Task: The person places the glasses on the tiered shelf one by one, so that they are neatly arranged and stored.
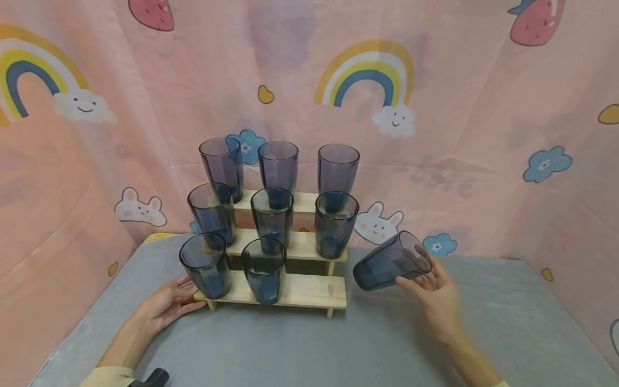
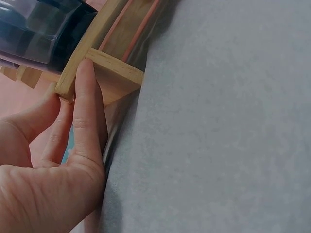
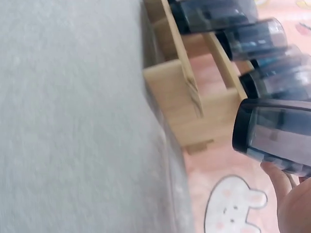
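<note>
Dark tumbler (image 1: 390, 262) is held in R hand (image 1: 437, 301), off the R end of the wooden tiered rack (image 1: 309, 293), just above the grey table (image 1: 300, 349). Glass is tipped well over: base points L-and-down toward the rack, open mouth R-and-up toward the palm. Long axis thus runs roughly L–R, slightly rising to the R. Fingers are curled round the rim end; thumb side is seen below the mouth.

Key relation: vacant spot on the lowest shelf, R end (image 1: 316, 287), lies just L of the glass base, near but not touching. R hand is clearly the nearer one; gap between glass and rack is plainly seen in the R wrist view, glass (image 3: 274, 136) apart from the rack end panel (image 3: 187, 109).

L hand (image 1: 166, 306) is laid at the rack's front L corner, fingers straight, nothing gripped. In the L wrist view a finger (image 2: 87, 111) is pressed flat against the shelf edge (image 2: 114, 68).

Eight other tumblers are stood upright on the rack: 3 top, 3 middle, 2 bottom (image 1: 263, 270).

Hard to tell: R wrist view is blurred and cuts off most of the held glass and hand. Exact finger count on the rim can't be made out. L thumb contact w/ rack is unclear. A dark object at the bottom edge (image 1: 152, 379) is cut off, unidentified.
</note>
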Motion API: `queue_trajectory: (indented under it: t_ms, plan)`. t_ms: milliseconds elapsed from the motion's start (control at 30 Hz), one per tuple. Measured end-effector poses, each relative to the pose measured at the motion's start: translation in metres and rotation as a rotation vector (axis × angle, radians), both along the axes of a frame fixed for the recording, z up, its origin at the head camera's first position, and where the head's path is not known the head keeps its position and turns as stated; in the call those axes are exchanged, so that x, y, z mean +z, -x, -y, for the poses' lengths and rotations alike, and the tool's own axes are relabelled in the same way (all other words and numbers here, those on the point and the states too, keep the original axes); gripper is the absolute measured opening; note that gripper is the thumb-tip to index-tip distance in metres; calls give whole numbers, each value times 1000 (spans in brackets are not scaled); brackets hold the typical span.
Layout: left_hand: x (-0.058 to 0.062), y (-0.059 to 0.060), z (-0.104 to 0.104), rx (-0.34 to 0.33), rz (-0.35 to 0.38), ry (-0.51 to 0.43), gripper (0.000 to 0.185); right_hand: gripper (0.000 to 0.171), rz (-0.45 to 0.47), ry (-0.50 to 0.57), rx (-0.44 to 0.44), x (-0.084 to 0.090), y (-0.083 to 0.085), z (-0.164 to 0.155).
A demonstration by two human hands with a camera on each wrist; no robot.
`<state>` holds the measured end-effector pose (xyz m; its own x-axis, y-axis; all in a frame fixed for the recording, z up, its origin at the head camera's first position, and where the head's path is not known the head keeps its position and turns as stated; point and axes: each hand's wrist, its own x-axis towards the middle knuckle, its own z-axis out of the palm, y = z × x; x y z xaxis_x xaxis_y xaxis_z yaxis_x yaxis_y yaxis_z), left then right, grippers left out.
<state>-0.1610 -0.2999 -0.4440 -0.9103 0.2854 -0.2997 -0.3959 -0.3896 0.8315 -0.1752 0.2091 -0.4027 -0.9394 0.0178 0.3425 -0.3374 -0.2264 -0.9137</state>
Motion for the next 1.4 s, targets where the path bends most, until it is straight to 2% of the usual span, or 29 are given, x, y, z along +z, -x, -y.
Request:
queue_trajectory:
  t_ms: [200, 567, 700, 900, 1133, 1400]
  plan:
    - [1, -1, 0, -3, -1, -9, 76, 77, -5, -75, 15, -3, -1, 19]
    - [2, 0, 0, -1, 1, -12, 77, 84, -108, -121, 117, -11, -2, 48]
    - [1, 0, 0, -7, 1, -14, 78, 86, -113, -179, 101, -12, -4, 57]
    - [-1, 0, 1, -8, -1, -11, 77, 88, -135, -359, 18, -10, -3, 64]
    - [1, -1, 0, -5, 2, -21, 77, 85, -158, -555, 14, -1, 1, 68]
    - [2, -1, 0, -4, 1, -24, 77, 84, -136, -594, 25, 5, 3, 72]
